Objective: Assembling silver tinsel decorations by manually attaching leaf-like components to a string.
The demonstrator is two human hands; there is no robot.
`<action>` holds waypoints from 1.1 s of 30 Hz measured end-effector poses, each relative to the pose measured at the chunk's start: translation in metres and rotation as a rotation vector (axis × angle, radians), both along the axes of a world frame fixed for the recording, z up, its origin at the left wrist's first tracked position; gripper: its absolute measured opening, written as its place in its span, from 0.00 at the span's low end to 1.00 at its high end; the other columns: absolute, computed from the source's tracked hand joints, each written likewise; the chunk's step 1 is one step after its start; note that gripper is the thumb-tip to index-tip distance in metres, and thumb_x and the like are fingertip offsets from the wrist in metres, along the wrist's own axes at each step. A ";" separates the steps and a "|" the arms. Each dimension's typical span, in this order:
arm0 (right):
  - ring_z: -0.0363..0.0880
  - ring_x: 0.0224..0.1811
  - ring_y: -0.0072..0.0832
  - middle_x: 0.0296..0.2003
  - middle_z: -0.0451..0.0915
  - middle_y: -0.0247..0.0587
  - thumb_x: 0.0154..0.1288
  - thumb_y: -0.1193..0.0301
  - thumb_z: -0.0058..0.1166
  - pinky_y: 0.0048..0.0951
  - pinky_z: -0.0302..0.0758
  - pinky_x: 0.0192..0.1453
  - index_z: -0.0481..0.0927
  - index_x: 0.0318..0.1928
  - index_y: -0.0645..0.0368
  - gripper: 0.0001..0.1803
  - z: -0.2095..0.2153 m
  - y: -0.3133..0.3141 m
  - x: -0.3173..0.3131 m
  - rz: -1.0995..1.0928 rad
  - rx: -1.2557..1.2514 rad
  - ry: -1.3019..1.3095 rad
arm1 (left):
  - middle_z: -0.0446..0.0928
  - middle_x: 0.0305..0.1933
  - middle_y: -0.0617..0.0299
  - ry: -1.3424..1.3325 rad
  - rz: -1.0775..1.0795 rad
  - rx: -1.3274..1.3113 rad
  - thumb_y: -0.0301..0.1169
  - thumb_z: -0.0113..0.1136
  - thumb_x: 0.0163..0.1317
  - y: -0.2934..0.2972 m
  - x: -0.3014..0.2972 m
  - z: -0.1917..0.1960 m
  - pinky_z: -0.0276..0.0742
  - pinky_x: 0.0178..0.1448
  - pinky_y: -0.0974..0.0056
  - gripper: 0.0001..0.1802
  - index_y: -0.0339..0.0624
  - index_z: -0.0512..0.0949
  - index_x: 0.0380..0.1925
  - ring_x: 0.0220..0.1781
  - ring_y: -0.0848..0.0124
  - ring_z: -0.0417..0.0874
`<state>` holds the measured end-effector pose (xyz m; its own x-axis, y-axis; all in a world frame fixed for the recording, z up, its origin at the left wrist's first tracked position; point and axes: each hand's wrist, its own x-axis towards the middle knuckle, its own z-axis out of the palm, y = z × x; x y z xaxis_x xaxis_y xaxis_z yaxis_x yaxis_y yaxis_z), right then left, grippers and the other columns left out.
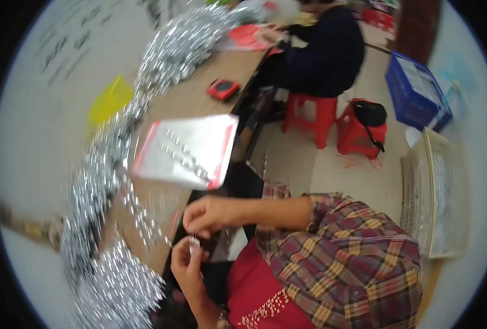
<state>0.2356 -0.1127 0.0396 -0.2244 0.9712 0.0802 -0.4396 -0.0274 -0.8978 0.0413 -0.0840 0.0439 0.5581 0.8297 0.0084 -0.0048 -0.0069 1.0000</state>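
Observation:
My left hand (186, 268) is closed in a pinch on a small white piece (195, 247), too small to tell its kind. Just above it, my right hand (206, 214) has thumb and fingers pressed together. A thin pale line runs between the fingertips and the white piece, and I cannot make out what it is. Both hands are at the near edge of the brown table (194, 82). Beyond them lies a white tray (199, 137) with red ends, carrying strands of small shiny silver pieces (180, 153).
Silver strands (172, 55) heap along the wall side, with another pile (120, 279) nearby. A red-and-black tape measure (222, 89) and yellow bag (110, 101) lie farther off. A person in dark clothes (325, 55) sits on a red stool (312, 112). Blue crate (416, 90) stands right.

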 end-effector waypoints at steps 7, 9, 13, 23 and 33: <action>0.70 0.22 0.13 0.23 0.75 0.33 0.63 0.70 0.52 0.12 0.58 0.20 0.74 0.38 0.60 0.07 -0.002 0.030 0.016 -0.077 -0.240 0.123 | 0.73 0.33 0.65 0.123 0.020 -0.008 0.23 0.57 0.59 0.027 -0.020 -0.017 0.74 0.43 0.71 0.06 0.37 0.71 0.36 0.36 0.77 0.76; 0.65 0.18 0.11 0.22 0.74 0.35 0.64 0.72 0.50 0.11 0.50 0.15 0.73 0.38 0.60 0.05 -0.009 0.044 0.016 0.014 -0.270 0.197 | 0.73 0.33 0.65 0.118 0.086 -0.085 0.23 0.57 0.59 0.025 -0.031 -0.022 0.74 0.44 0.71 0.07 0.37 0.71 0.36 0.36 0.77 0.76; 0.58 0.13 0.10 0.21 0.75 0.33 0.66 0.72 0.48 0.09 0.56 0.22 0.73 0.37 0.59 0.04 -0.039 0.065 0.001 0.087 -0.374 0.247 | 0.73 0.32 0.65 0.133 0.106 -0.268 0.23 0.57 0.59 0.023 -0.054 -0.038 0.73 0.46 0.71 0.07 0.37 0.70 0.35 0.36 0.77 0.76; 0.52 0.11 0.10 0.22 0.76 0.33 0.66 0.70 0.48 0.10 0.56 0.25 0.72 0.37 0.58 0.04 -0.064 0.079 -0.017 0.156 -0.466 0.250 | 0.72 0.32 0.67 0.132 0.029 -0.416 0.24 0.59 0.59 0.025 -0.079 -0.078 0.72 0.47 0.72 0.07 0.38 0.70 0.35 0.37 0.79 0.75; 0.52 0.11 0.08 0.23 0.77 0.38 0.66 0.70 0.49 0.10 0.45 0.12 0.72 0.36 0.59 0.05 -0.061 0.082 -0.028 0.236 -0.530 0.242 | 0.77 0.42 0.60 0.129 -0.181 -0.242 0.27 0.60 0.58 0.050 -0.046 -0.063 0.70 0.48 0.72 0.17 0.38 0.70 0.46 0.43 0.77 0.77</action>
